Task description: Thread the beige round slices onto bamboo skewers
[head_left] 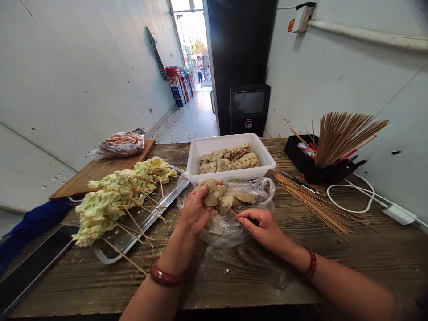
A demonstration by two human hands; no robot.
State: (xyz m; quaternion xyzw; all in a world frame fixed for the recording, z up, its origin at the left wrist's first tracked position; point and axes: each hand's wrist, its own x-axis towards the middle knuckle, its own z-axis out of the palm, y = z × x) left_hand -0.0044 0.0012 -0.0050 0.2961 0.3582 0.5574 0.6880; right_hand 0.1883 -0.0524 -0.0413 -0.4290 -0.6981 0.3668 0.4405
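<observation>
Left hand (195,213) and right hand (262,228) are working close together over a crumpled, clear plastic bag (231,232). The left hand is holding some thin, round, grey-green slices (216,194) between its thumb and bent fingers. The right hand is pinching a thin, light-brown wooden stick (230,209), its thumb and first finger pressed together. The stick is pointing into the held slices, so they are sitting ahead of the right hand and to its left. More slices (245,199) are lying in the bag. Just beyond it, a white plastic tub (265,155) is holding other slices on sticks (214,166).
</observation>
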